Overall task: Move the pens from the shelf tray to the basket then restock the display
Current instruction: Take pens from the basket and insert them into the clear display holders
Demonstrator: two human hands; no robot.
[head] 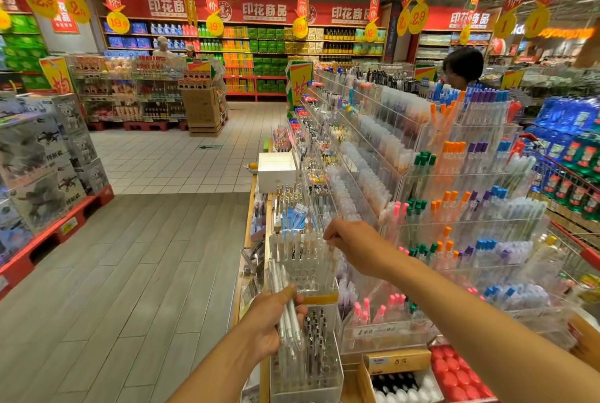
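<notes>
White box point(276, 170) on display ledge; stacked drone boxes point(48, 156) left on red pallet point(48, 234); shopper point(462, 70) behind display.

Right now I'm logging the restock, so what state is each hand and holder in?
Left hand: grips a bundle of white pens.
Right hand: fingers pinch pens in the clear tray.
Clear tray: still holds upright pens.
White box: open on top.

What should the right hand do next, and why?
Probably lift out the pen it is pinching and pass it to the left hand. The right hand has fingertips closed on the top of a clear pen standing in the tray, while the left already grips a bundle of white pens. No basket is in view.
</notes>
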